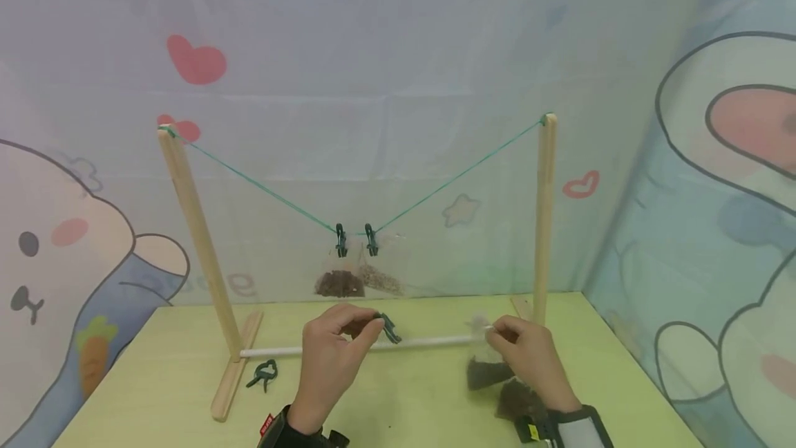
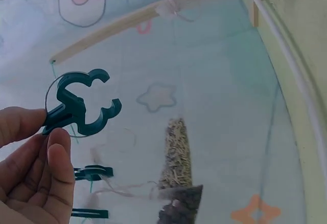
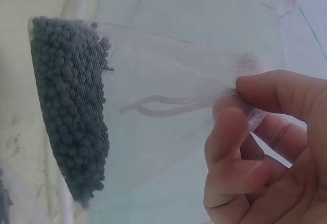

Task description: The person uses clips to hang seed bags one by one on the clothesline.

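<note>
My left hand (image 1: 336, 358) pinches the handles of a dark green spring clamp (image 2: 76, 109) between thumb and fingers; the clamp's tips stand spread apart with nothing between them. My right hand (image 1: 537, 358) pinches the gathered neck of a sheer drawstring bag (image 3: 168, 75). Small dark round beads (image 3: 69, 111) fill the bag's bottom, and its ribbon loop shows through the mesh. Ahead of both hands, two more clamps (image 1: 340, 240) sit on a sagging green string (image 1: 267, 192). Below them hang a bag of dark pieces (image 1: 338, 284) and a bag of pale grains (image 1: 381, 281).
Wooden posts stand left (image 1: 199, 240) and right (image 1: 545, 227), holding the string's ends. A white rod (image 1: 273, 352) joins them low down. Another clamp (image 1: 264, 374) lies by the left foot. A further dark-filled bag (image 1: 516, 399) is below my right hand, partly hidden.
</note>
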A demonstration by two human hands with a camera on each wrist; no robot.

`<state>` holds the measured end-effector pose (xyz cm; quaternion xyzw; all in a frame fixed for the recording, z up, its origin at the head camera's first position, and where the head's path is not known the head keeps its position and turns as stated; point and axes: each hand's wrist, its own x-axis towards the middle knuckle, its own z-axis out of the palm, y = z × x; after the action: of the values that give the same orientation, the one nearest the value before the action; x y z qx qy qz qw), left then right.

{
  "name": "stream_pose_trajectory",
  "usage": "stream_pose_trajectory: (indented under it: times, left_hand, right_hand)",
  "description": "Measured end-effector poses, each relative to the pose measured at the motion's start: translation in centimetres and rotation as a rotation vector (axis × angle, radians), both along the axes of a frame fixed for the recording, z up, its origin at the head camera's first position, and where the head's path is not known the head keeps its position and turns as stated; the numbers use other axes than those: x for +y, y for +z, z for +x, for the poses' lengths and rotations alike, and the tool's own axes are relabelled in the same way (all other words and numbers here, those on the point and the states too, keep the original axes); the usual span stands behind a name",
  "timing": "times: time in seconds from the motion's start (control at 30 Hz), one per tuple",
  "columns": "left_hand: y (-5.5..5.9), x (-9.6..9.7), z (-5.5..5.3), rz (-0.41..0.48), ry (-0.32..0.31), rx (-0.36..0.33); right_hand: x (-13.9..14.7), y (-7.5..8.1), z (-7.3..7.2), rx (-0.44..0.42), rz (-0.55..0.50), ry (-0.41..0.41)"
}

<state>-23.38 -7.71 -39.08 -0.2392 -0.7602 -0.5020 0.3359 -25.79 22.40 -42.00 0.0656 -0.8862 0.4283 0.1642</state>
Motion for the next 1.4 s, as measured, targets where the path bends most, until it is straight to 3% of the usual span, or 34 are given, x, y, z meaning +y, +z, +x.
stream_pose_trajectory:
  times: [0.37, 0.6, 1.0, 1.23, 1.4]
  left_hand:
    - [4.8, 2.4, -1.4, 0.057, -0.003, 0.159]
    - [7.0, 2.8, -2.8, 0.093, 0.016, 0.212]
    - [8.3, 2.8, -5.4, 0.153, 0.038, 0.211]
    - [9.0, 3.0, -6.3, 0.169, 0.057, 0.218]
    - [9.0, 3.2, -7.0, 0.184, 0.064, 0.179]
  right_hand:
    - [-1.6, 3.0, -1.0, 0.099, 0.011, 0.102]
    - [-2.7, 5.2, -2.2, 0.194, -0.009, 0.155]
    - [-4.5, 8.0, -5.1, 0.233, -0.054, 0.218]
    - [-5.8, 9.4, -6.4, 0.27, -0.078, 0.226]
    - [-6.4, 10.2, -6.9, 0.295, -0.097, 0.214]
